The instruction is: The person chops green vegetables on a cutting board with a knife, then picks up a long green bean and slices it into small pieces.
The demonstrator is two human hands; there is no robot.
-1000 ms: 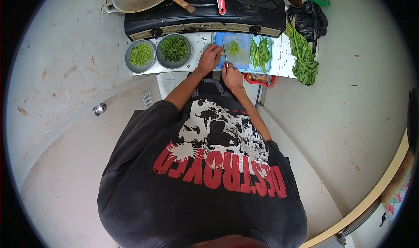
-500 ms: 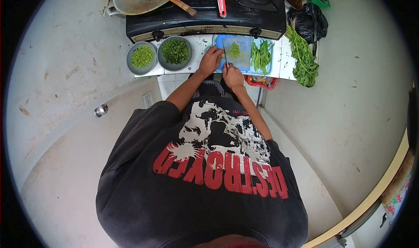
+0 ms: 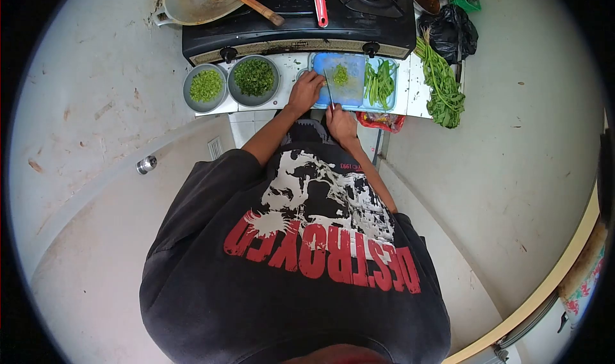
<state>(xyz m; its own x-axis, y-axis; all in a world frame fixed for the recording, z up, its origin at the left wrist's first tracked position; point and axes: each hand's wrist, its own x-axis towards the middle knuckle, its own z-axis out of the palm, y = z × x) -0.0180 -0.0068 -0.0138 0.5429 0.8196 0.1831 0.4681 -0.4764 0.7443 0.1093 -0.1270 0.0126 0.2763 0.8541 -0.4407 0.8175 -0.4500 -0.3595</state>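
Observation:
My right hand is closed around the handle of a knife, its thin blade pointing away from me over a blue cutting board. On the blade's left, the curled fingers of my left hand press down at the board's left edge. Pale green stalks show only slightly at those fingertips; the rest is hidden under the hand. A small heap of chopped green stalks lies on the board, right of the blade. Uncut leafy greens rest beside it on a light blue tray.
Left stand two grey bowls, one of chopped light green stalks, one of chopped dark leaves. Behind is a black stove with a wok and a wooden-handled spatula. A leafy bunch and black bag lie right.
My right hand and the knife have drawn back toward my body. My left hand stays at the board's left edge. The whole view has shifted slightly.

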